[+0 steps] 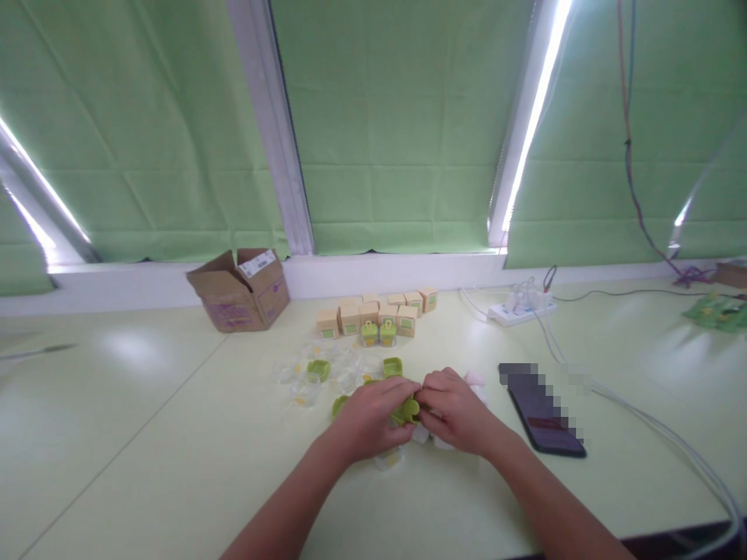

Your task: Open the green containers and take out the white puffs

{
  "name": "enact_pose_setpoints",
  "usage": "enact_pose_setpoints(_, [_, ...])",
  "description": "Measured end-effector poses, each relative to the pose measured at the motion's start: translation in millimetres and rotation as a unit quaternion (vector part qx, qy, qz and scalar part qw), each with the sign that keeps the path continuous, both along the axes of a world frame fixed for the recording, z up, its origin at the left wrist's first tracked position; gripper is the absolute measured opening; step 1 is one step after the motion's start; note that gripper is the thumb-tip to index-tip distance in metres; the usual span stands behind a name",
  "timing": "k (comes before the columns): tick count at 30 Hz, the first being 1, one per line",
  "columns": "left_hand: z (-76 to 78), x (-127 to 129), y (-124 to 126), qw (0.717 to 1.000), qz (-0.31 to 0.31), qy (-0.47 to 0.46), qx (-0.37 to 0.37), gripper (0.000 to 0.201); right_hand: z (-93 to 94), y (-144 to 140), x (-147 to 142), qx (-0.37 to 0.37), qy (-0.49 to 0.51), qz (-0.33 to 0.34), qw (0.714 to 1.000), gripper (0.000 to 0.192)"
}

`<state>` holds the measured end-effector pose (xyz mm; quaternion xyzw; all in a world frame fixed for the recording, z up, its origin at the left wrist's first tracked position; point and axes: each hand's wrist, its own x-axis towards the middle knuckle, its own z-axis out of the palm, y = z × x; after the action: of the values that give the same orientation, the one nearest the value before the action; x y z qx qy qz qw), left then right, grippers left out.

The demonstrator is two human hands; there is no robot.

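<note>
Pale green tabletop [145,435] fills the lower half of the frame; green window blinds [397,124] span the top. Open brown cardboard box [240,289] sits left of centre by the sill. Black smartphone [542,408] lies flat at right of centre, just beside your right forearm. White power strip [521,308] with cables is above it. A cluster of small tan cardboard cartons [373,311] stands at centre, clear plastic wrappers [309,377] scattered below it.

Your left hand [370,420] and right hand [452,412] meet at lower centre, fingers curled closed, both pinching a small lime-green plastic piece [407,411] between them. A similar small green cap [392,365] lies just above your hands.
</note>
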<state>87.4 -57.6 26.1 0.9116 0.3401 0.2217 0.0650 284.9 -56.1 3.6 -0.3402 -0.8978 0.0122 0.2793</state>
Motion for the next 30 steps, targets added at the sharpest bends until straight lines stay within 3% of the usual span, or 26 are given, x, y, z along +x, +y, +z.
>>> enact_pose_setpoints(7, [1.4,-1,-1,1.000,0.005,-0.010,0.020,0.047,3.9,-3,2,-0.060,0.093,0.022,0.994,0.010])
enact_pose_setpoints(15, [0.5,-8,2,0.997,0.023,-0.043,0.058,0.047,15.3,-8,8,-0.155,0.202,0.043,0.966,0.012])
enact_pose_setpoints(19, [5.8,-22,10,0.992,0.049,-0.102,0.055,0.048,15.7,-3,18,-0.129,0.247,-0.044,0.959,0.014])
enact_pose_setpoints(22, [13.3,-38,16,0.984,0.110,-0.128,0.055,0.049,11.9,5,25,-0.081,0.232,-0.135,0.960,0.013])
enact_pose_setpoints(30, [23.8,-86,36,0.974,0.222,-0.047,-0.012,0.035,-5.4,20,39,-0.067,0.085,-0.257,0.960,0.016])
